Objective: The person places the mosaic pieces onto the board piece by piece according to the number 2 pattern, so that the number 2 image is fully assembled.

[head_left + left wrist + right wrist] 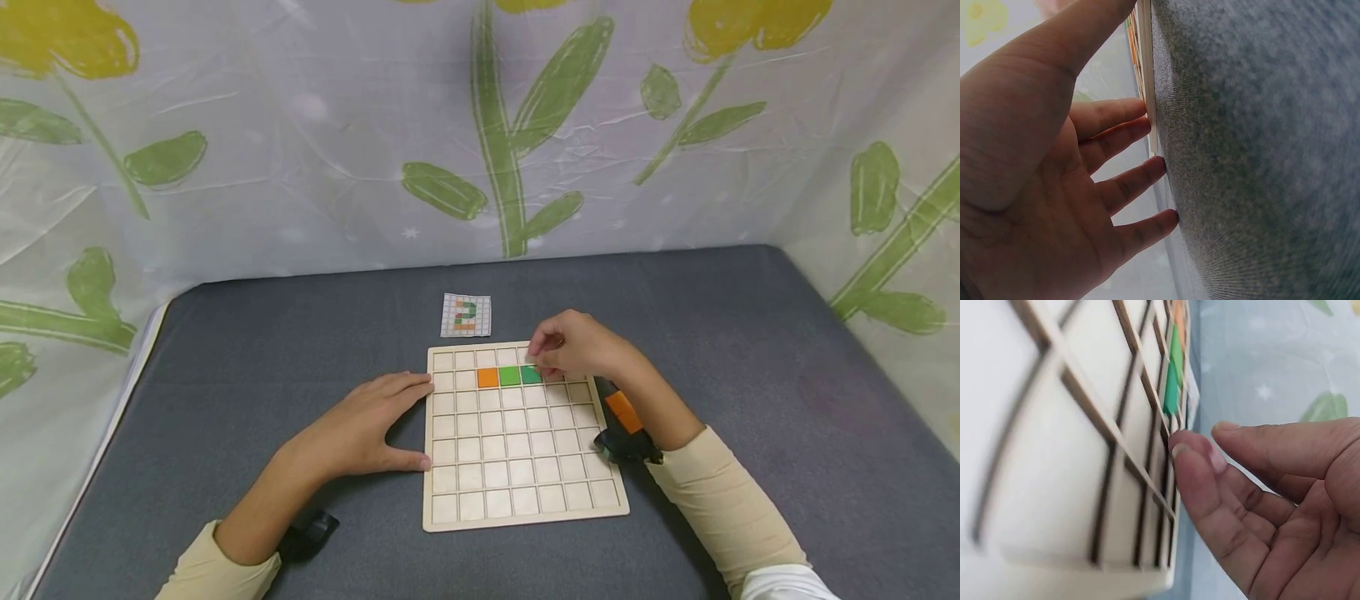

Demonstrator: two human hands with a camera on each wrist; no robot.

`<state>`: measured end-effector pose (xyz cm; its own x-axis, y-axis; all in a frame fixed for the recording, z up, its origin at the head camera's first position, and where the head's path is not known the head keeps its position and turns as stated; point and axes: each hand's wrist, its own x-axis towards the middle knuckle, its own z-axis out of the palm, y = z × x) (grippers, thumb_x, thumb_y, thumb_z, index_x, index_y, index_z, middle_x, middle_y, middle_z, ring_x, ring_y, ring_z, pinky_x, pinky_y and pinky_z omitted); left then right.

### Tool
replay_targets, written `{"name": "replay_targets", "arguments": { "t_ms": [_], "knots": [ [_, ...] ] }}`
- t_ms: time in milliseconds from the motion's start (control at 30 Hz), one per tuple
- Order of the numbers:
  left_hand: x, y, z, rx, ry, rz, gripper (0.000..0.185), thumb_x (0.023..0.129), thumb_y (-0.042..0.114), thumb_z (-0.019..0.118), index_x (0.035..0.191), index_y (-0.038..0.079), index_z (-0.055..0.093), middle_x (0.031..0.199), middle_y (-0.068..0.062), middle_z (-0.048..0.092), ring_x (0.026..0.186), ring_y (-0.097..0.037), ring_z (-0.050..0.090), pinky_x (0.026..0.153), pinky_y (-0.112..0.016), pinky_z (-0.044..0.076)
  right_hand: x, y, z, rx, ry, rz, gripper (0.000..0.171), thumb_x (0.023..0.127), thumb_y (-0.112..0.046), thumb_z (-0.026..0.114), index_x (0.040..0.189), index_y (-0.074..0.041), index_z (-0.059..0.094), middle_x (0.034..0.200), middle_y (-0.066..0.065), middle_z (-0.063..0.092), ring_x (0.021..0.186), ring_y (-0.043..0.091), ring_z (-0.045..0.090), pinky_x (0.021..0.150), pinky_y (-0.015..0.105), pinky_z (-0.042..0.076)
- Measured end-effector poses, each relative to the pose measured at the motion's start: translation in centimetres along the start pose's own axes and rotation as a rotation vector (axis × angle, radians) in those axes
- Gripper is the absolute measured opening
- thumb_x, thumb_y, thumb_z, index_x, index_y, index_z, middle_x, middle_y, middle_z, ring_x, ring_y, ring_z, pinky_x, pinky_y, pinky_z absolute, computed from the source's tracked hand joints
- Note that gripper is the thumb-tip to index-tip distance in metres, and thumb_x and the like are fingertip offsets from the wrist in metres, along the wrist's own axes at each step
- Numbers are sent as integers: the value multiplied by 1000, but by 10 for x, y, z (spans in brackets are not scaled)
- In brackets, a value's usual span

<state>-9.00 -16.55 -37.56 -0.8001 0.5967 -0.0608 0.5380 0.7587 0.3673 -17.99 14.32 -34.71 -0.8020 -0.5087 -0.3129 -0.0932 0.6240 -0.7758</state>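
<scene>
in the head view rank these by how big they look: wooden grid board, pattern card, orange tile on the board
1. wooden grid board
2. pattern card
3. orange tile
The card lies farther from the camera, yet clearly looks bigger than the tile.

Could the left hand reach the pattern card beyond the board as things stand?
Probably yes. The left hand rests open on the cloth against the board's left edge, holding nothing. The card lies uncovered just past the board's far edge, and the right hand works further right, so the path looks free.
</scene>
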Motion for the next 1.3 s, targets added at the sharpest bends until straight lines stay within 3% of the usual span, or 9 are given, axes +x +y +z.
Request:
{"name": "replay_targets", "arguments": {
  "t_ms": [100, 300, 433, 600, 1300],
  "knots": [
    [0, 0, -1, 1, 4, 4, 93, 68, 65, 63, 139, 12, 36, 140, -1, 33, 128, -21, 28, 99, -47, 27, -4, 4, -12, -56, 16, -5, 9, 88, -4, 57, 90, -1, 65, 78, 13, 63, 67, 29, 58, 60, 35, 49],
    [-1, 1, -3, 1, 4, 4, 92, 68, 65, 63, 139, 12, 37, 140, -1, 34, 127, -21, 29, 99, -47, 27, -16, 20, -41, -276, 73, 22, 10, 86, -6, 56, 88, -5, 66, 80, 7, 60, 65, 22, 52, 57, 31, 43],
    [-1, 1, -3, -2, 0, 3, 93, 68, 65, 63, 139, 12, 36, 140, -1, 34, 127, -21, 29, 98, -47, 27, -25, 30, -56, -389, 91, 106, 10, 82, -10, 62, 90, -6, 65, 91, 7, 59, 73, 21, 52, 62, 34, 43],
    [-2, 0, -2, 4, 2, -2, 94, 67, 67, 62, 139, 12, 36, 140, -1, 34, 127, -22, 29, 98, -48, 28, -28, 38, -64, -465, 91, 199, 23, 77, -14, 67, 97, -4, 63, 100, 12, 57, 79, 25, 52, 64, 37, 44],
    [0, 0, 1, 13, 4, 2, 94, 68, 67, 62, 139, 12, 36, 141, -2, 32, 128, -22, 28, 99, -47, 27, -22, 39, -59, -431, 33, 185, 27, 76, -14, 71, 99, -3, 63, 100, 12, 57, 73, 21, 54, 61, 34, 45]
  ]
}}
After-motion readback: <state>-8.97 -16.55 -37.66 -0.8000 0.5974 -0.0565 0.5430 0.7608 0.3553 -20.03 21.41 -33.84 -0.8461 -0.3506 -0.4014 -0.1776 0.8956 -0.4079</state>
